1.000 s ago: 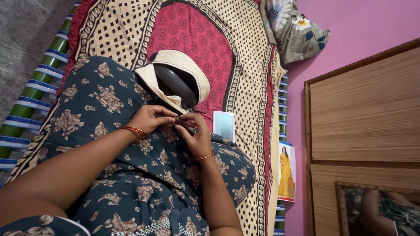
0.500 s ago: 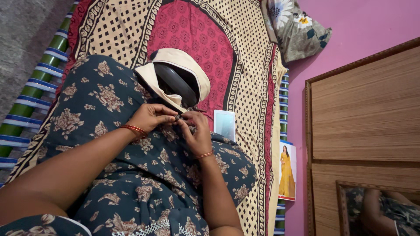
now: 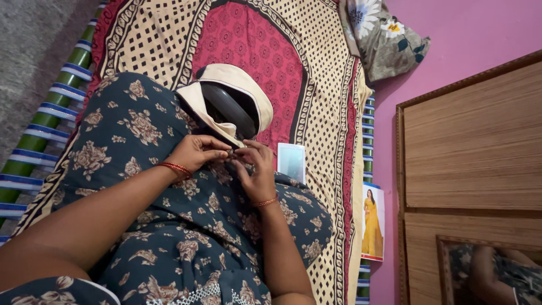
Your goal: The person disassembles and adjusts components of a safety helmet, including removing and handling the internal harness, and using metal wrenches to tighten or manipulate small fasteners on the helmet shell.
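Note:
A cream cap [image 3: 237, 79] with a dark lining lies on a patterned bedsheet [image 3: 254, 39], at the far edge of the dark floral cloth [image 3: 186, 237] over my lap. My left hand [image 3: 195, 153] and my right hand [image 3: 257, 172] meet at the cap's near brim. The fingertips of both hands pinch together there, on the cream edge. Anything small between the fingers is too tiny to make out. Each wrist carries a thin red bangle.
A small pale rectangular object [image 3: 291, 161] lies on the sheet just right of my hands. A floral pillow [image 3: 384, 39] sits at the far right, a printed picture card [image 3: 372, 220] by the pink wall, a wooden panel [image 3: 474, 141] beyond, and green-and-blue striped bars [image 3: 51, 107] on the left.
My fingers have shifted slightly at the cap's brim. Everything else stays where it was.

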